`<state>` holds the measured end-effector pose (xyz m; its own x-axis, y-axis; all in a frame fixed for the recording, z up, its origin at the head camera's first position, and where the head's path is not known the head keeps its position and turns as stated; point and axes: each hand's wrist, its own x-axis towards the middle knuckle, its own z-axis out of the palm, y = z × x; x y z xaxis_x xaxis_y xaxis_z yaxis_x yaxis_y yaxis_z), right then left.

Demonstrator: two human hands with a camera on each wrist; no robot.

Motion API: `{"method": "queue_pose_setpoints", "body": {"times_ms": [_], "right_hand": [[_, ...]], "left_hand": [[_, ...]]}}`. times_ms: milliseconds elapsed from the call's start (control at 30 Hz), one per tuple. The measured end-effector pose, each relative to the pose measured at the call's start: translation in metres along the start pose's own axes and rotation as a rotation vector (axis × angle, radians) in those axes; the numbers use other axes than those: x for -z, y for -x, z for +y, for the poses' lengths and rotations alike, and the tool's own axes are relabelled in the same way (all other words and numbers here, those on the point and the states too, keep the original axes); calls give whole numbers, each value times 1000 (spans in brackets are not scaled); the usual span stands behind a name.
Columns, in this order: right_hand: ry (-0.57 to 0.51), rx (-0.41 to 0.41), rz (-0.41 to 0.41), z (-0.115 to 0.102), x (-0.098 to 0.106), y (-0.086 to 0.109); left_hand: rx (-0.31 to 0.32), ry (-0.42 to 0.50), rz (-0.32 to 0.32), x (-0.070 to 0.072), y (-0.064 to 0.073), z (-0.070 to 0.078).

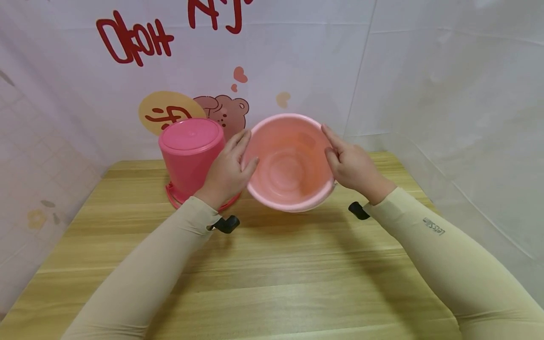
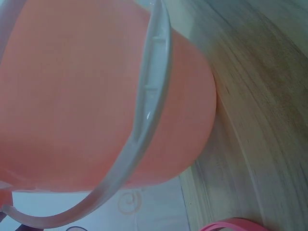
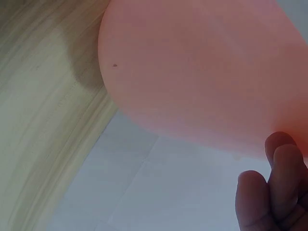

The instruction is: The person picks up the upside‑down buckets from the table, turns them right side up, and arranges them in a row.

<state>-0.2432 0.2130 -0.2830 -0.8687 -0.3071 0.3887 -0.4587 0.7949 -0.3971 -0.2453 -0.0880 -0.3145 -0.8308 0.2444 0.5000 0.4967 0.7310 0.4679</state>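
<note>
The left hand [image 1: 227, 169] and right hand [image 1: 353, 164] grip opposite sides of a pale pink bucket [image 1: 289, 172], tilted over the wooden table [image 1: 289, 288], a white handle [image 2: 155, 72] along its outside; leftward, a deeper pink bucket [image 1: 191, 165] stands upside down before a printed sheet [image 1: 306, 61].

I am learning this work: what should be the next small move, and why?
Perhaps tip the pale bucket mouth down: left hand and right hand hold its rim, its opening faces the person, and the darker bucket stands upside down.
</note>
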Motion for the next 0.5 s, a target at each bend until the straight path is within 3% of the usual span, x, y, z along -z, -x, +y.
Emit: {"method": "queue_pose_setpoints", "body": {"times_ms": [333, 500], "right_hand": [[48, -72, -35, -1, 1, -2], [53, -107, -121, 0, 1, -2]], "left_hand": [[-7, 6, -43, -8, 4, -4], [-6, 1, -64, -10, 4, -6]]}}
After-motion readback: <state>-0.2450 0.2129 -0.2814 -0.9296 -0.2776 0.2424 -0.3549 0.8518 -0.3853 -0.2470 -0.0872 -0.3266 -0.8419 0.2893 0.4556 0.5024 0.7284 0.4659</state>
